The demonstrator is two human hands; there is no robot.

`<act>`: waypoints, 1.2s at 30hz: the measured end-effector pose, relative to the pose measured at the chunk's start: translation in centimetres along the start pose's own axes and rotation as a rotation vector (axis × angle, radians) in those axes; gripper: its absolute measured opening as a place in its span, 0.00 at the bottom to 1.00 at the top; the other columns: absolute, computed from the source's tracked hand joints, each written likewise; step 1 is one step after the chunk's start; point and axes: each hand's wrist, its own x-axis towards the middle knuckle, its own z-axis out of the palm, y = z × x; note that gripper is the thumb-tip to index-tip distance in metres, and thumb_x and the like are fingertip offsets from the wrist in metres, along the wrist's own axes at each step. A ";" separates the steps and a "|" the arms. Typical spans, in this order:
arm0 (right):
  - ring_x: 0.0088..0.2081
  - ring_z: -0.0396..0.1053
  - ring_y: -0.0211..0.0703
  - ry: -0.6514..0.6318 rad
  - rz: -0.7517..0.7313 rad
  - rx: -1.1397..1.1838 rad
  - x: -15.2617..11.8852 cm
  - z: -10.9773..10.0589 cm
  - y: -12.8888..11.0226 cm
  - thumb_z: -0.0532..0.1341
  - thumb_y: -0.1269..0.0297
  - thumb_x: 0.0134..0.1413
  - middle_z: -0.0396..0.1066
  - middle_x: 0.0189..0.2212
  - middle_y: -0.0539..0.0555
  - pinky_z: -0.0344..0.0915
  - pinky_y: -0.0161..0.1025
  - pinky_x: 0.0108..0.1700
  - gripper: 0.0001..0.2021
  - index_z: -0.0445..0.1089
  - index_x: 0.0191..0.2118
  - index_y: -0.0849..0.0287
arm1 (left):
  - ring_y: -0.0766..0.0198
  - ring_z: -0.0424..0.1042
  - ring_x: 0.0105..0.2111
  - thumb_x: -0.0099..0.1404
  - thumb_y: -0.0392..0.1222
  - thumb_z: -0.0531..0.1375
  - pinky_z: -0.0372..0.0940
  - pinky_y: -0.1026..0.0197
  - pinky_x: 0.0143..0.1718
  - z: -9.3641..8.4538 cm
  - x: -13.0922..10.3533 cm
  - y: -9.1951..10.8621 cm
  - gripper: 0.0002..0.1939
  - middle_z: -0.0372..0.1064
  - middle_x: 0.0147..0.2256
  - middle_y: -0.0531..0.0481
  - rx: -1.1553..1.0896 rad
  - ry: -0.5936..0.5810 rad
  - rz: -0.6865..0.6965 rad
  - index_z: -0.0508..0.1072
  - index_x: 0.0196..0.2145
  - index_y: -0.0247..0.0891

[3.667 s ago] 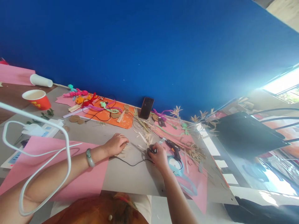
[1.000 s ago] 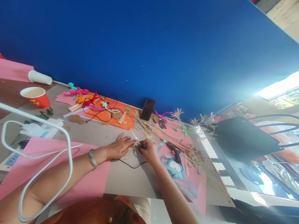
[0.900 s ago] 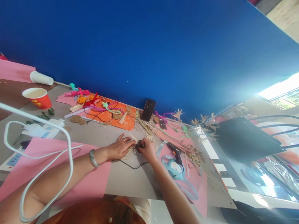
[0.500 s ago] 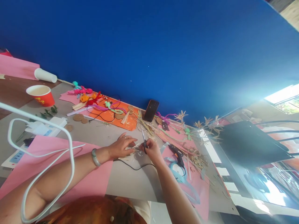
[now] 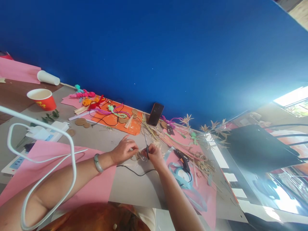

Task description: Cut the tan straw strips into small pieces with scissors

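Compared with half a second ago, your left hand (image 5: 123, 150) is drawn in: its fingers, spread apart then, now bend toward the thumb. I cannot tell whether they pinch anything. Your right hand (image 5: 155, 156) curls closed around the black handles of the scissors (image 5: 147, 149), whose blades point away from you. Pale scraps (image 5: 134, 158) lie on the counter (image 5: 134, 191) just beside and between both hands. A black cord (image 5: 139, 175) runs on your side of them, and a pink sheet (image 5: 91, 186) lies under your left forearm (image 5: 81, 170). To the right of your right hand are a glue gun (image 5: 184, 160) and light blue ribbon (image 5: 191, 184). Past your left hand lies an orange sheet (image 5: 130, 130); beyond your right hand, a phone (image 5: 156, 114) stands propped by the blue wall (image 5: 144, 48).
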 end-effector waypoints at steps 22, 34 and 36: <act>0.31 0.65 0.53 0.989 0.108 -0.813 -6.1 -21.0 2.4 0.62 0.53 0.35 0.69 0.21 0.57 0.58 0.44 0.30 0.13 0.60 0.19 0.54 | 0.62 0.69 0.37 0.58 0.33 0.56 0.49 0.52 0.57 1.1 -0.3 -0.8 0.04 0.72 0.33 0.50 0.090 -0.070 0.026 0.71 0.29 0.39; 0.44 0.71 0.49 0.113 -0.143 -0.349 -9.5 -1.6 0.6 0.60 0.66 0.44 0.73 0.46 0.57 0.65 0.42 0.43 0.09 0.56 0.27 0.54 | 0.54 0.60 0.57 0.61 0.30 0.51 0.46 0.44 0.60 1.4 -0.7 -1.0 0.23 0.70 0.49 0.45 0.177 -0.283 0.167 0.67 0.53 0.40; 0.42 0.72 0.48 0.063 -0.121 -0.300 -9.8 0.7 0.1 0.59 0.67 0.45 0.72 0.47 0.56 0.65 0.41 0.43 0.08 0.56 0.28 0.54 | 0.55 0.62 0.54 0.61 0.29 0.51 0.48 0.47 0.60 1.3 -0.7 -1.0 0.20 0.72 0.46 0.46 0.164 -0.285 0.189 0.70 0.49 0.40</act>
